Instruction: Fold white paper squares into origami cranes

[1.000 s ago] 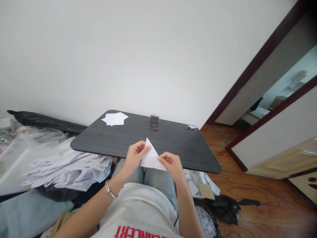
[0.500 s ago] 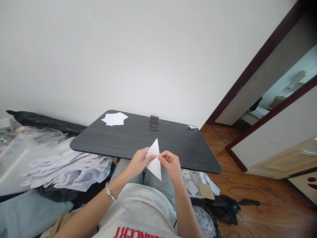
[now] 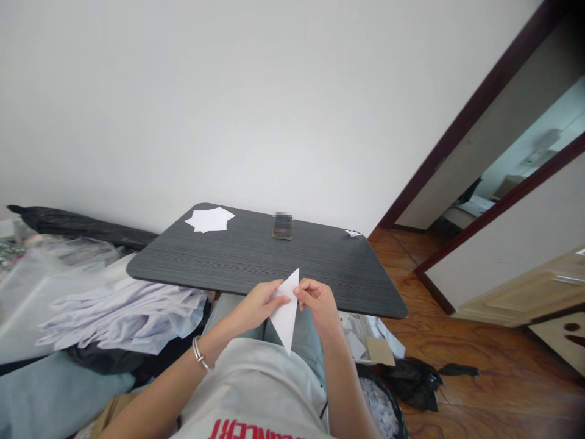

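A white paper folded into a triangle point(image 3: 286, 311) hangs over my lap, one tip up and the long tip pointing down. My left hand point(image 3: 260, 303) pinches its left edge, with a silver bangle on that wrist. My right hand point(image 3: 317, 299) pinches the upper right corner, fingers curled. Both hands sit just in front of the near edge of a dark grey table point(image 3: 256, 259).
On the table lie a small stack of white sheets point(image 3: 209, 219) at the far left, a small dark object point(image 3: 283, 225) at the back middle and a tiny folded paper point(image 3: 353, 233) at the far right. Piled paper point(image 3: 123, 314) lies left; a black bag point(image 3: 414, 381) and doorway right.
The triangle has turned in my hands from lying slanted to hanging with its long tip down, and both hands have shifted slightly right and closer together.
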{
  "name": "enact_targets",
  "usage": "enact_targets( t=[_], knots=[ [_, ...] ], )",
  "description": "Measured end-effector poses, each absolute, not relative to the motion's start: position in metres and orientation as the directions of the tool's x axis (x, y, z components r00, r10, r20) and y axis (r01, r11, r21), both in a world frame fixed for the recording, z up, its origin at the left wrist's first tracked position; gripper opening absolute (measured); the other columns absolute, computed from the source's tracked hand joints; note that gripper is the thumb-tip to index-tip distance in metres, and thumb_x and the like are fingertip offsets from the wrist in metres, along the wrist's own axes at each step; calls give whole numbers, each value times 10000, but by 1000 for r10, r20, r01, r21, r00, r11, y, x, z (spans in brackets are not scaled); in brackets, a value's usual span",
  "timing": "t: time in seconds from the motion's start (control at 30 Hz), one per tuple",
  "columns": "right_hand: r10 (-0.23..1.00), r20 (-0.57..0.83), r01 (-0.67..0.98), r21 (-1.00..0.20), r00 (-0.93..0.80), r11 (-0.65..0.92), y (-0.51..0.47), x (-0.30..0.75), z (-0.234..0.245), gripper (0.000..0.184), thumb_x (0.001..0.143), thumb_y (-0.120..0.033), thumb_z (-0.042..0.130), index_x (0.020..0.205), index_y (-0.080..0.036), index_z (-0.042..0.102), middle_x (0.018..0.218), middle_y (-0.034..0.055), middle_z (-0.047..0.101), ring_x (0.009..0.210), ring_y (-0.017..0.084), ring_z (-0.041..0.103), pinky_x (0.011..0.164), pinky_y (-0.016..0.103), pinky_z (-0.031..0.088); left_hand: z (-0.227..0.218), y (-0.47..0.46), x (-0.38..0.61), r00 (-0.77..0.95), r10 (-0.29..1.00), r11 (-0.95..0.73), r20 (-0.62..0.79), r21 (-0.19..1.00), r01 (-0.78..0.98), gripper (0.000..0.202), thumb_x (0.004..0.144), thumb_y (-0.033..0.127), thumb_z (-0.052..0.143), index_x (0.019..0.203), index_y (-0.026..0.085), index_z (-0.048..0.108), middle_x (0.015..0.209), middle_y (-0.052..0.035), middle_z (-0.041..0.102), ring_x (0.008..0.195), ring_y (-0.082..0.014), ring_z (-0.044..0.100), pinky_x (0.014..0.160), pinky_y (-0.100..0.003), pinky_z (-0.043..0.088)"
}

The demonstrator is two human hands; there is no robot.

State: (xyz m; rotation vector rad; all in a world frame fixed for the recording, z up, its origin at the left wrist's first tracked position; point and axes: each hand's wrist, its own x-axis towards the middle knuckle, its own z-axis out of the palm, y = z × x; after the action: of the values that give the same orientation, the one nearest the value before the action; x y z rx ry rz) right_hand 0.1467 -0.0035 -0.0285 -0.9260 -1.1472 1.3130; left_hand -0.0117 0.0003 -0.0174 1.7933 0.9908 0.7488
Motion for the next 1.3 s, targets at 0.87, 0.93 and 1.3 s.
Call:
enact_targets(
  t=[0.87,0.93,1.3],
  knots=[
    [987,95,-333,-942,-127,48,-5,144,-25,222,638,-272,719,511,-165,572,456,-59,462,403,54,359,392,192,255,-11,-7,-6,575,817,-204,36,952,229,238,785,282,508,855,111,658,598,25,482,506,-72,375,448,-163,270],
    [989,116,-310,-947,-94,81,-6,142,-24,242,642,-275,714,500,-168,549,448,-62,443,404,58,352,396,199,253,-11,-7,-6,562,827,-202,35,950,239,240,780,292,518,846,109,659,590,26,480,508,-74,377,449,-163,271],
    [985,166,-243,-954,52,174,-12,133,-18,239,687,-265,670,515,-174,530,467,-68,406,416,64,340,407,216,249,-10,-8,1,502,864,-24,-39,993,117,314,716,404,589,739,92,620,581,-2,562,474,-88,450,443,-180,330]
  ],
)
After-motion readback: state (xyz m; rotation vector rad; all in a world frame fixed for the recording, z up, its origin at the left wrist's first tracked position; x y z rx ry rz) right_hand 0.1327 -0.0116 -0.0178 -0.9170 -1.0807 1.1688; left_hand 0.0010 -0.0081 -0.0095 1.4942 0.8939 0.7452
